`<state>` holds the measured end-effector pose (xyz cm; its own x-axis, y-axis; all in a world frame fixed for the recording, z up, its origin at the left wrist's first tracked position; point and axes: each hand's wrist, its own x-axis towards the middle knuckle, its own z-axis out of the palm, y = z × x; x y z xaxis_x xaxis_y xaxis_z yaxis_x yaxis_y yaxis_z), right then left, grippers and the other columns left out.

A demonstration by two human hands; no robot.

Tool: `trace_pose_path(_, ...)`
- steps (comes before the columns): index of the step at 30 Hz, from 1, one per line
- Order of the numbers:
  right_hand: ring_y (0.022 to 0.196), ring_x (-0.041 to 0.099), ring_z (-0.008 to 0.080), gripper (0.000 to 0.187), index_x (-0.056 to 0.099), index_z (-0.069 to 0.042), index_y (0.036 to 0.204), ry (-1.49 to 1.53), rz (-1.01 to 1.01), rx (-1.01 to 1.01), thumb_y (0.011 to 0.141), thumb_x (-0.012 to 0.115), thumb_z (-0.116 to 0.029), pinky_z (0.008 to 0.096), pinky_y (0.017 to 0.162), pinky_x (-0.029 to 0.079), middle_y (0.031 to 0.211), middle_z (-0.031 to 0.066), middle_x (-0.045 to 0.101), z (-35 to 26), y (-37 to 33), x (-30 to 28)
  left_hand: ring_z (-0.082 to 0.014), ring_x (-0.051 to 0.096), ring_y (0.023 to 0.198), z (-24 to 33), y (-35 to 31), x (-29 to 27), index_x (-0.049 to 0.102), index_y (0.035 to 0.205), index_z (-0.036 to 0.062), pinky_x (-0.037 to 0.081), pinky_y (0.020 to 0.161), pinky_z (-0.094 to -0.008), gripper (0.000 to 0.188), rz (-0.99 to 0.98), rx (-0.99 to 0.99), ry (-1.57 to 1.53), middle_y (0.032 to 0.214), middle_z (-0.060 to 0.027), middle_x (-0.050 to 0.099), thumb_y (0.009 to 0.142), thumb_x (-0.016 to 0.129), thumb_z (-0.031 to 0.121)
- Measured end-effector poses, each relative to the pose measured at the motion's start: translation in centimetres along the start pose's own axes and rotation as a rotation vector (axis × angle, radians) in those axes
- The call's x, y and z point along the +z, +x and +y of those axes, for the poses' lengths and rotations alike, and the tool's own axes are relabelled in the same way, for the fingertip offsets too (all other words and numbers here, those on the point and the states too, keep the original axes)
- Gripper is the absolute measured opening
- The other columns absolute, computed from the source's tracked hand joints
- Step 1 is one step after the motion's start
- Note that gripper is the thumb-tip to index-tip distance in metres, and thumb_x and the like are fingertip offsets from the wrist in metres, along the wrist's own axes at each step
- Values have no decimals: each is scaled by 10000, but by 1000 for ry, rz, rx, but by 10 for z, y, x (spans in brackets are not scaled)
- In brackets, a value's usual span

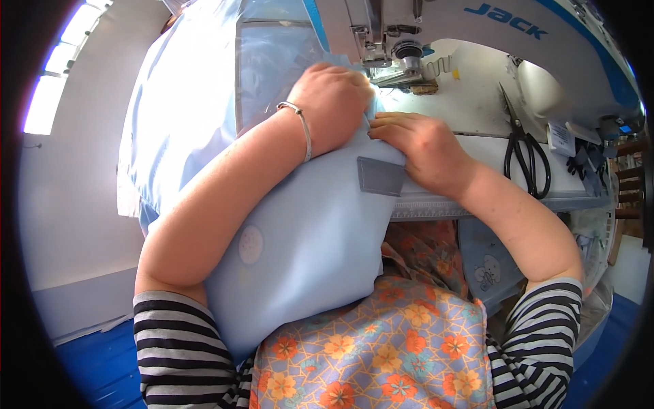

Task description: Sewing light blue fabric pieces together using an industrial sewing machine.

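Observation:
A large piece of light blue fabric (300, 225) drapes from the sewing machine (436, 27) down over my lap. It carries a grey patch (380, 176) and a pale round motif. Just left of the machine's presser foot (388, 80), my left hand (330, 102) is closed on the fabric, its fingertips mostly hidden. My right hand (426, 146) pinches the fabric's edge slightly nearer to me, its fingers together and pointing left. The two hands almost meet below the lit needle area. What lies under the foot is hard to make out.
Black-handled scissors (524, 153) lie on the machine table right of my right hand. A clear ruler strip (443, 206) runs along the table's front edge. Small white and dark items (579, 150) sit at the far right. More blue fabric with a clear panel (272, 68) spreads left.

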<state>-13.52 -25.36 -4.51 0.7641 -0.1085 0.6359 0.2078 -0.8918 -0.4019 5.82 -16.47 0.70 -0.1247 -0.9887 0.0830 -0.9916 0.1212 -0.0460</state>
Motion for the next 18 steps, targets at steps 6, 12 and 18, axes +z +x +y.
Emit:
trace_pose_path(6,881,691,315,171,652,2,941,-55,-17,2,780,596,-5,386,762,581,935,139,698,0,0,4,-216,635,1092,-15,-7,-17,699,1045,114,458,976,-360,228,-43,-35,242,1032,-36,691,854,668,234)
trace_pose_path(12,916,679,329,132,595,14,912,-131,-36,-36,783,588,-13,386,776,578,968,157,678,2,6,6,-286,594,1237,-18,7,-18,668,1261,74,436,1057,-429,411,-196,-189,194,1287,-99,661,861,608,143)
trace_pose_path(18,999,672,359,148,587,21,952,-134,-7,-73,806,590,-1,417,871,563,1027,178,683,6,10,8,-290,595,1215,-29,-12,-28,680,1236,69,418,1089,-428,373,-9,-49,138,1303,-103,653,884,637,184)
